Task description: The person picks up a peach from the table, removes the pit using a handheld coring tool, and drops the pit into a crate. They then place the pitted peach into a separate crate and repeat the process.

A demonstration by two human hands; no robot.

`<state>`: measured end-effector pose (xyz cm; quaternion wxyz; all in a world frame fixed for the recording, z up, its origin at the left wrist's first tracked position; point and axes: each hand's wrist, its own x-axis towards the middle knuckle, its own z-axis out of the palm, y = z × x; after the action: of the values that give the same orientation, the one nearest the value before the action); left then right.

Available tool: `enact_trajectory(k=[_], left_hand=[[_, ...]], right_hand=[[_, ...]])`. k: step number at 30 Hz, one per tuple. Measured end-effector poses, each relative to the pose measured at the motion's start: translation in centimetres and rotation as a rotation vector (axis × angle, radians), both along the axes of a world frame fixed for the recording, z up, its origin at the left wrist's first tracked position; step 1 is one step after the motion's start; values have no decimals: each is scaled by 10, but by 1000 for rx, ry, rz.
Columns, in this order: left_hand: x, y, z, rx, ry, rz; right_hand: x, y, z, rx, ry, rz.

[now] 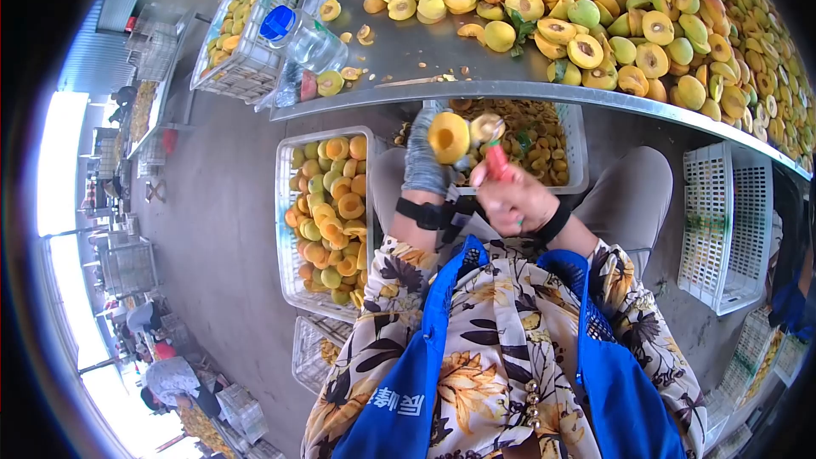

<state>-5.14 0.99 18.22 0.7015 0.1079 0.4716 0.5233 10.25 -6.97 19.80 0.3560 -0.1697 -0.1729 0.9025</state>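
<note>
My left hand (pixel 424 157), in a grey knitted glove, is closed around a halved yellow peach (pixel 449 138), its round pit hollow facing up. Beside it my right hand (pixel 517 202) grips the red handle of a pitting tool (pixel 495 160). The tool's rounded metal end, blurred by motion, is just right of the peach half. Below both hands a white crate (pixel 577 149) holds pits and scraps. At my left, another white crate (pixel 284 268) is filled with hollowed peach halves.
A metal table (pixel 387 95) in front bears a large heap of cut peaches (pixel 595 25). A blue-capped plastic bottle (pixel 306 38) lies near its left edge. White crates (pixel 722 225) stand at the right. Another person (pixel 174 382) is at the far lower left.
</note>
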Motion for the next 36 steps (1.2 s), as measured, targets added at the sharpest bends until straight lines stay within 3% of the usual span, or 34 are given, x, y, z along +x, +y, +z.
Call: enact_trajectory(k=[1,3,5,6,7,9,11,12,13,14,18,20,22,23,25,27,28,29,31,33,34,35,36], left_hand=[[-24,-5,3,39,-14,-193],[-57,-11,-16,175,-21,48],[-119,-20,-49,327,679,73],[-151,-33,-57,444,931,49],[-184,-48,-64,556,1182,31],[-267,-59,-89,119,1139,-143],[-223,-64,-18,-162,1815,-258],[-234,-52,-18,37,1877,-210],[-205,-42,2,311,1758,-38],[-180,-20,10,443,1567,4],[-46,85,36,1187,1527,-284],[19,123,36,1296,1812,-534],[75,166,16,1193,2072,-1002],[98,165,19,999,2186,-1261],[119,176,1,855,2181,-1155],[134,186,4,521,1924,-1011],[123,181,7,769,2138,-1081],[114,177,8,754,2106,-998],[81,158,29,1117,1630,-730],[56,129,55,450,589,-718],[44,113,54,506,344,-665],[35,97,53,563,96,-604],[31,81,53,553,73,-607]], right_hand=[[5,6,0,-109,-29,-72],[14,24,-23,-95,-240,-76],[13,33,-73,659,-1576,-23],[21,34,-97,689,-1715,-20],[23,39,-97,685,-1715,-29],[27,43,-99,622,-1697,-200],[28,43,-107,625,-1694,-155],[27,44,-103,585,-1644,-137],[24,43,-98,546,-1592,-108],[22,46,-58,295,-1457,29],[20,38,-59,527,-1457,-142],[26,29,-46,579,-1457,-233],[32,21,-49,651,-1481,-329],[37,15,-50,655,-1472,-357],[46,7,-42,636,-1488,-347],[54,1,-41,592,-1464,-377],[56,0,-39,583,-1465,-379],[58,0,-36,595,-1453,-425],[59,4,-32,609,-1420,-463],[56,11,-28,546,-1200,-545],[50,16,-26,353,-933,-550],[51,21,4,237,-840,-473],[47,25,6,222,-708,-481]])
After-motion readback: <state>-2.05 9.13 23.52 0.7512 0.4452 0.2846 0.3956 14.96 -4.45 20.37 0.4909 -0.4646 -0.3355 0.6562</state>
